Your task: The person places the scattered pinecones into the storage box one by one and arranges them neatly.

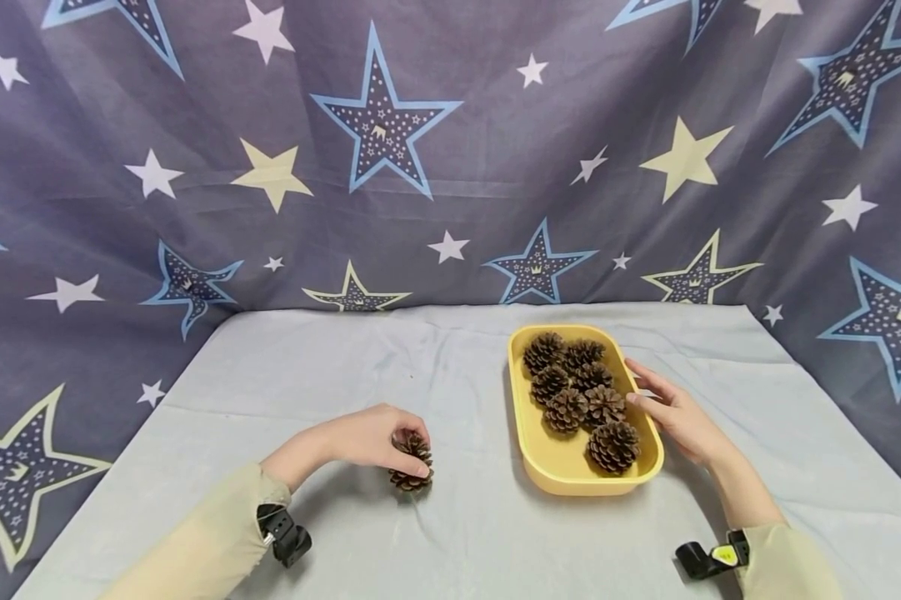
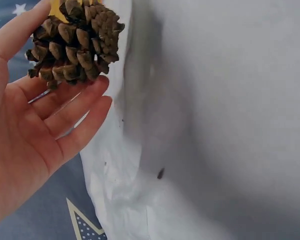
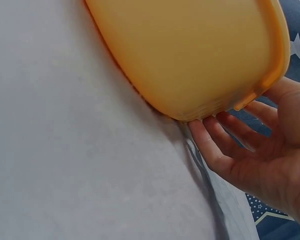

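Observation:
A brown pine cone is gripped between the thumb and fingers of my left hand, low over the cloth left of centre. In the left wrist view the same pine cone shows its open scales, with the little finger free of it. A yellow plastic bin stands to the right, with several pine cones inside. My right hand holds the bin's right side, thumb at the rim. The right wrist view shows fingers against the bin's outer wall; the thumb tip is hidden there.
A pale cloth covers the table. Behind it and down both sides hangs a dark curtain printed with stars. A tiny dark fragment lies on the cloth in the left wrist view.

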`<state>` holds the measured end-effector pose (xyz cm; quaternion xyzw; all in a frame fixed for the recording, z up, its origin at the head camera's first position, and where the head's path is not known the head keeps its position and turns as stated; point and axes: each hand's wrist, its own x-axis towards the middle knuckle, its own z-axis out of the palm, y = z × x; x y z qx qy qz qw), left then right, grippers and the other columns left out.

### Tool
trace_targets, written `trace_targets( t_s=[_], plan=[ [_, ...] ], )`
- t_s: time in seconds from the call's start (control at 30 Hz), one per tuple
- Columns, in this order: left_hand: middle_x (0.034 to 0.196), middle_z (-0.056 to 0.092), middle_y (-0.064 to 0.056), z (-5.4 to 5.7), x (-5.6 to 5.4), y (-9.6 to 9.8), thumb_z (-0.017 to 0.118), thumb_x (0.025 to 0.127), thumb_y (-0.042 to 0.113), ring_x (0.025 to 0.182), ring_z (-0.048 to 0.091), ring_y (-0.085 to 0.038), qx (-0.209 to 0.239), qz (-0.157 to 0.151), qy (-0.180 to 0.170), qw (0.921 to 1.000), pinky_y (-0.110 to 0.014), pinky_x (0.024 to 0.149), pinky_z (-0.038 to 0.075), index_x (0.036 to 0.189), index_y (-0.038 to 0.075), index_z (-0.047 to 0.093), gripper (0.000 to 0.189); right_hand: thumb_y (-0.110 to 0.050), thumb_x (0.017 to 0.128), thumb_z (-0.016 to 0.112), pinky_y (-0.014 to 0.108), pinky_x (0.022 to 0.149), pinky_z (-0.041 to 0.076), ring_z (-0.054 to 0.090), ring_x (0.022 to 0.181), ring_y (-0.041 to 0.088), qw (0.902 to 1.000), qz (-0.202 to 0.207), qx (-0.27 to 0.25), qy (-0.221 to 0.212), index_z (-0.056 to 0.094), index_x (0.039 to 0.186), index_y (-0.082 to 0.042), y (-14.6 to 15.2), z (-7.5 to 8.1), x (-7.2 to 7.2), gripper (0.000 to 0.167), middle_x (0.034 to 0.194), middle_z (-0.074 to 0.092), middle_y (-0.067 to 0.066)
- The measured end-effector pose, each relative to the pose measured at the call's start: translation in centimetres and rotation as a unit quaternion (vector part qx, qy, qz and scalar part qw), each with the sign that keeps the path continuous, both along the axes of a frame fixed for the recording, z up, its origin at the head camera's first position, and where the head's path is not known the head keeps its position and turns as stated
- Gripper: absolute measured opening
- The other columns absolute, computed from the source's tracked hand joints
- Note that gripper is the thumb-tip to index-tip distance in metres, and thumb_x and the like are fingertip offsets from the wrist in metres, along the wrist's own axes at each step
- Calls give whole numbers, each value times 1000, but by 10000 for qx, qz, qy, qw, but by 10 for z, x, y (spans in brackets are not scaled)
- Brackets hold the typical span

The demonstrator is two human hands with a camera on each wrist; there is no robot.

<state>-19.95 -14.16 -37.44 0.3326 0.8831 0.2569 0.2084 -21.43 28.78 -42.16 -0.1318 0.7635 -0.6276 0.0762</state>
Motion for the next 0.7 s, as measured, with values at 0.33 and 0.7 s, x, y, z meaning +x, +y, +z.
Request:
trace_targets(
  t_s=[0.33, 0.7],
  plan=[
    [85, 59, 15, 6, -5, 26, 69, 76, 43, 80, 55, -3, 527, -252, 640, 9962, -22, 75, 47, 94, 21, 63, 30, -14, 94, 49, 26, 76, 53, 57, 93, 3, 10000, -72, 46, 14, 16, 144, -2, -1, -1, 1, 62, 120, 42, 15],
    [99, 57, 15, 19, -6, 65, 73, 72, 43, 94, 52, -2, 911, -554, 1241, 9865, -31, 88, 45, 108, 19, 61, 44, -14, 94, 49, 25, 76, 53, 57, 93, 3, 10000, -53, 53, 44, 16, 144, -2, 0, -1, 0, 62, 118, 43, 11]
  ],
)
